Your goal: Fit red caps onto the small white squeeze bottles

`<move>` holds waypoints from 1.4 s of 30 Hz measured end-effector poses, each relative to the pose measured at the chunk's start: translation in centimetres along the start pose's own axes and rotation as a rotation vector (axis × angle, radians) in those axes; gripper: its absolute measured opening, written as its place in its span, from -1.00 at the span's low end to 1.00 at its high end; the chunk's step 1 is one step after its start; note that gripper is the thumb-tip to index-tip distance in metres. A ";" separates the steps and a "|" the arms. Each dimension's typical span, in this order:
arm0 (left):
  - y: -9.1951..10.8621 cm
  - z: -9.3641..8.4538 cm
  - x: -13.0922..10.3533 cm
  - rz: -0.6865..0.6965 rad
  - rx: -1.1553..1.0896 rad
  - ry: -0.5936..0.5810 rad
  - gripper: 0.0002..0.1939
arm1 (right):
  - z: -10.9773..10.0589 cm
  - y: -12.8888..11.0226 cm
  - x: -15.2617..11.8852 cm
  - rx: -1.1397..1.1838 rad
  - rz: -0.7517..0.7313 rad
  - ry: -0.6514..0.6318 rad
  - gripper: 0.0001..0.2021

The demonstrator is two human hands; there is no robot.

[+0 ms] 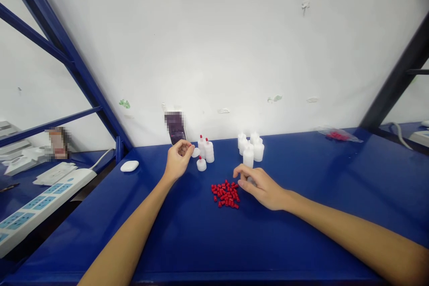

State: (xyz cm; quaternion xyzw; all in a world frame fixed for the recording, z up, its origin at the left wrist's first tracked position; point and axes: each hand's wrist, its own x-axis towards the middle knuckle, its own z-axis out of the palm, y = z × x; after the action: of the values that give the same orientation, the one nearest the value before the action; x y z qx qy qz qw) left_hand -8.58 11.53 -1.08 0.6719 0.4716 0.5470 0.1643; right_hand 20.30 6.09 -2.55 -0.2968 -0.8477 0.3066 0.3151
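Note:
On the blue table (301,196) lies a pile of small red caps (225,194). My right hand (261,187) rests beside the pile, its fingertips touching the caps at the pile's right edge. My left hand (178,159) is further back, its fingers closed on a small white bottle (195,152). Next to it stand three white bottles with red caps (205,151). Behind my right hand is a cluster of uncapped white bottles (250,146).
A phone (176,128) leans against the white wall. A white earbud case (129,166) lies at the table's left. A power strip (36,208) lies on the lower left bench. A plastic bag with red caps (338,135) sits back right. Blue frame posts flank the table.

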 end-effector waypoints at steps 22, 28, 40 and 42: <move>-2.4 0.5 0.8 0.161 0.282 0.094 -0.65 | -0.3 0.1 -0.7 0.024 0.042 0.066 -0.84; -2.5 1.7 1.0 0.153 0.247 0.091 -0.66 | -0.4 0.3 -0.7 0.004 0.054 0.067 -0.84; -3.0 1.4 1.1 0.099 0.201 0.227 -0.73 | -0.5 0.9 -0.6 0.107 0.053 0.187 -0.76; -2.6 1.3 0.9 0.106 0.197 0.229 -0.75 | -0.4 0.9 -0.5 0.091 0.038 0.190 -0.75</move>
State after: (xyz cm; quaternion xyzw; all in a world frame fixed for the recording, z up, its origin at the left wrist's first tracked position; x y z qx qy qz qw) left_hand -8.67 13.93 -2.97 0.6421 0.5024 0.5789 0.0137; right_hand 21.17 6.43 -3.13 -0.3261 -0.7933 0.3212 0.4014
